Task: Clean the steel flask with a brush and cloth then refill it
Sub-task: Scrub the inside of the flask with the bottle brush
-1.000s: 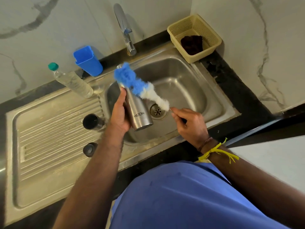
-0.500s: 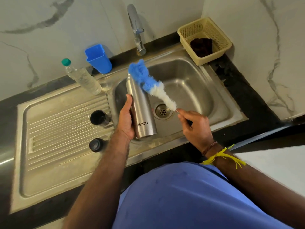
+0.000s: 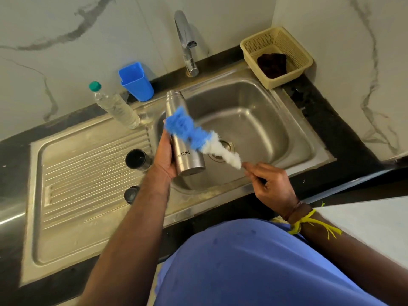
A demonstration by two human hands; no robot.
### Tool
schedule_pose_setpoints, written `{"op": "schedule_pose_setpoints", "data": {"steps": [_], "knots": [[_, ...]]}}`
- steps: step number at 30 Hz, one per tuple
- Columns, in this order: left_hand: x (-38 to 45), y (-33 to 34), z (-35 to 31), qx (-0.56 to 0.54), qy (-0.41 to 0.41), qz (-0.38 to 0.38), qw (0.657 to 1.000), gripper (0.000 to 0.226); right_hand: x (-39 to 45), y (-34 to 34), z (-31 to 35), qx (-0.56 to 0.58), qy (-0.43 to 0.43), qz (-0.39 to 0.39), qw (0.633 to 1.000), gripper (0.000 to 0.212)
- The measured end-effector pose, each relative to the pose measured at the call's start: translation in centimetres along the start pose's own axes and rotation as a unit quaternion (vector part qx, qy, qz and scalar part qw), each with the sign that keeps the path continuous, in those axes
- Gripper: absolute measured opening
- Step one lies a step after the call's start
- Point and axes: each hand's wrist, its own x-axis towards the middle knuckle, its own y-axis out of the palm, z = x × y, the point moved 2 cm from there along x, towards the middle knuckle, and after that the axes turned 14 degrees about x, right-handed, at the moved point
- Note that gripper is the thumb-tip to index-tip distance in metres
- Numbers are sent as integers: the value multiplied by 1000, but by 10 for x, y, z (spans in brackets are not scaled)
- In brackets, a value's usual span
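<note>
Fingers of the left hand (image 3: pixel 164 155) gripped the flask (image 3: pixel 185 138), steadying it. Right hand (image 3: pixel 270 186) pinched the brush (image 3: pixel 198 134), bristles beyond its fingertips scrubbing the flask's side.

The steel flask (image 3: pixel 185 149) bears the brand "MILTON", seemingly the only readable text in view.

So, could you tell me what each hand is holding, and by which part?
The left hand grips the flask around its lower body; the right hand pinches the brush by its handle, below the bristles.
</note>
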Motion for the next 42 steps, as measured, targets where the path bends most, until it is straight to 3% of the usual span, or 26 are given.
{"op": "schedule_pose_setpoints", "data": {"steps": [2,5,9,14,24,31,35,39,42], "knots": [[5,-2,-3,-1,-8,-3,1000,76,-6,-2,3,-12,-21,14,1000,30],[11,-1,-12,12,-5,-29,999,65,-7,-10,0,1,6,-34,999,29],[19,4,-23,16,-46,-37,998,43,-7,-10,6,-38,-40,24,998,29],[20,-1,-35,0,-15,-12,1000,68,-14,-20,-4,-28,-27,-14,999,29],[24,-1,-30,-64,-54,12,996,90,1,-9,-4,-3,-47,-25,999,26],[15,4,-16,-45,-26,-15,999,55,2,-3,-6,6,-27,-9,1000,27],[12,-1,-8,-25,-19,-9,999,78,3,-11,-13,-1,8,-43,999,26],[2,6,11,-9,-29,0,1000,69,21,-4,-10,-12,0,-26,1000,30],[-6,8,21,12,-49,-2,999,76,29,-3,-11,0,13,-42,999,30]]}}
